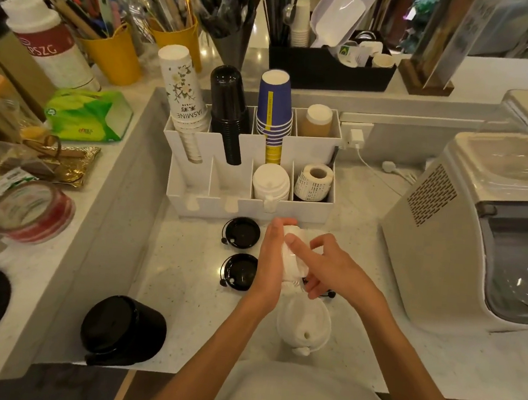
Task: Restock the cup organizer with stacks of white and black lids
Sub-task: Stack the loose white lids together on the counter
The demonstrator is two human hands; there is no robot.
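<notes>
Both hands hold a short stack of white plastic lids (pixel 292 259) above the speckled pale surface (pixel 184 288), just in front of the white compartmented cup organizer (pixel 249 205). Left hand (pixel 271 261) wraps the stack's side, gripping; right hand (pixel 327 269) has fingers part-curled on the other side w/ index laid over the top, prob. squaring lids up before loading. One front slot already holds white lids (pixel 270 181); two slots left of it look vacant. Loose black round lids (pixel 242 232) & another white lid stack (pixel 304 326) wait nearby.

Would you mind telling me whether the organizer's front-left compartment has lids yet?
Empty: the front-left compartment shows only bare white walls, while white lids fill another.
</notes>
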